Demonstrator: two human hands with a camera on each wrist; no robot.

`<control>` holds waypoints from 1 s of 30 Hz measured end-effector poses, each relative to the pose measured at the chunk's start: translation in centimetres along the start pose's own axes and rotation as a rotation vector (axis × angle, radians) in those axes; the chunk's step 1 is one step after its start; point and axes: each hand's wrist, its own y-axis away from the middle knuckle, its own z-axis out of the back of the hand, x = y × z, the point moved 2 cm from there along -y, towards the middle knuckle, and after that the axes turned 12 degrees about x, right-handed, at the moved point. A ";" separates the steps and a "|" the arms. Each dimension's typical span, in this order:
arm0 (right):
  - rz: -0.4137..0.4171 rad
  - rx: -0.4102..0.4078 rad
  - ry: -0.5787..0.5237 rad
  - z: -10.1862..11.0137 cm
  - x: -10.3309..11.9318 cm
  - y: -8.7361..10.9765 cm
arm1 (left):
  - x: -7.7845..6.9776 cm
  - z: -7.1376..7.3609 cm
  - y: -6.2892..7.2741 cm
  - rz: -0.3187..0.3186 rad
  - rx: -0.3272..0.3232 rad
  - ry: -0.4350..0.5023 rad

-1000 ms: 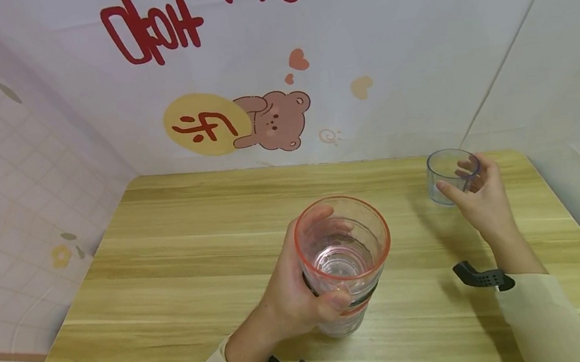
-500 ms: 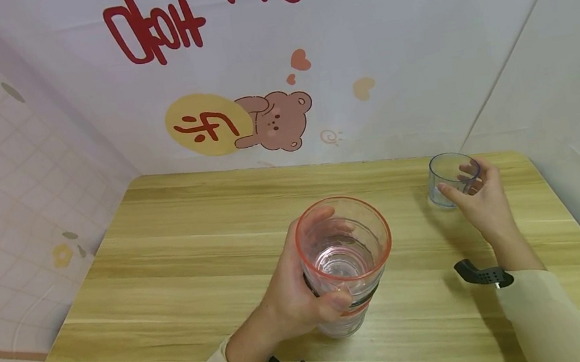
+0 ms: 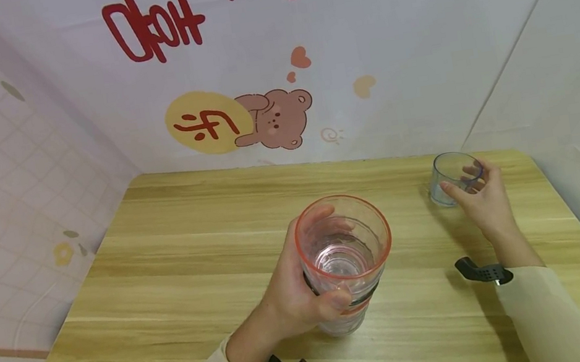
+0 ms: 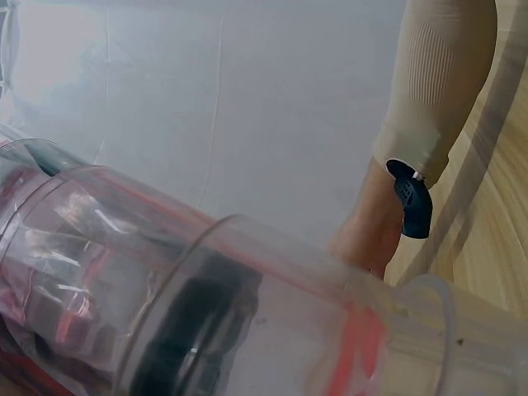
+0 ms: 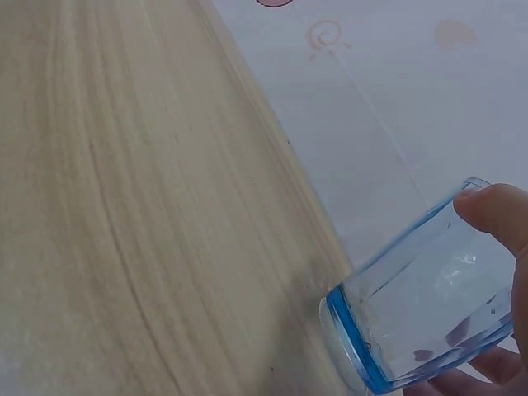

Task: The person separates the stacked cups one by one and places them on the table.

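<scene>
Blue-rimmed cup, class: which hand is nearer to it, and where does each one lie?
Right. The right hand holds the blue-rimmed cup; the left hand, apart from it and off to its left, grips the red-rimmed cup.

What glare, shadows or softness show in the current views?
Head: glints inside the stacked clear cups, the right arm shadowing the table; left wrist: a bright patch on the wall, cups close and soft; right wrist: dimmer, with shadow beside the blue-tinted cup.

The left grip (image 3: 291, 293) is curled, thumb (image 3: 330, 306) on the near side; the right grip (image 3: 481, 199) reaches farther forward, thumb and fingers (image 5: 499, 363) opposed, both forearms (image 3: 517, 250) slanting inward.
</scene>
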 end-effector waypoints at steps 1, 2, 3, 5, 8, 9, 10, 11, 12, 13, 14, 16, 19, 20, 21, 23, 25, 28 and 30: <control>0.000 0.000 0.004 0.0 0.0 0.0 | 0.0 0.0 0.0 -0.003 0.000 0.002; -0.003 0.001 0.009 0.0 0.0 0.0 | 0.0 0.0 0.0 -0.005 0.000 0.005; -0.006 0.004 0.010 -0.1 0.0 0.0 | 0.0 0.0 0.1 -0.004 -0.001 0.006; -0.016 0.005 0.018 -0.1 0.0 0.1 | 0.0 0.1 0.1 -0.004 -0.002 0.001; -0.033 0.003 0.023 0.0 0.1 0.3 | 0.1 0.1 0.1 -0.004 -0.003 -0.011; -0.036 0.001 0.023 0.0 0.1 0.3 | 0.1 0.1 0.1 -0.004 -0.004 -0.017; -0.037 -0.003 0.026 0.0 0.1 0.4 | 0.1 0.1 0.1 -0.005 -0.003 -0.020; -0.039 -0.004 0.027 0.1 0.2 0.5 | 0.1 0.1 0.1 -0.005 -0.002 -0.021; -0.037 -0.002 0.025 0.2 0.2 0.5 | 0.1 0.1 0.0 -0.005 -0.002 -0.022; -0.034 -0.001 0.024 0.2 0.3 0.6 | 0.1 0.1 0.0 -0.005 -0.002 -0.021; -0.032 0.000 0.024 0.3 0.3 0.7 | 0.1 0.1 0.0 -0.004 -0.002 -0.020; -0.029 0.002 0.019 0.5 0.5 0.8 | 0.1 0.1 0.0 -0.002 -0.002 -0.013; -0.026 0.001 0.009 0.7 0.8 1.1 | 0.1 0.1 0.0 0.004 -0.002 -0.004; -0.025 -0.003 0.005 0.8 0.9 1.2 | 0.1 0.1 0.1 0.006 -0.002 -0.003; -0.025 -0.005 0.002 0.9 0.9 1.3 | 0.1 0.1 0.1 0.008 -0.002 -0.001; -0.025 -0.011 0.002 1.0 1.1 1.5 | 0.0 0.1 0.1 0.010 -0.003 -0.001; -0.023 -0.026 0.006 1.1 1.4 1.8 | 0.0 0.1 0.1 0.012 -0.005 -0.002; -0.011 -0.052 0.010 1.2 1.8 2.2 | 0.0 0.1 0.1 0.013 -0.005 -0.002; 0.005 -0.072 0.010 1.2 2.2 2.5 | 0.0 0.1 0.1 0.015 -0.006 -0.003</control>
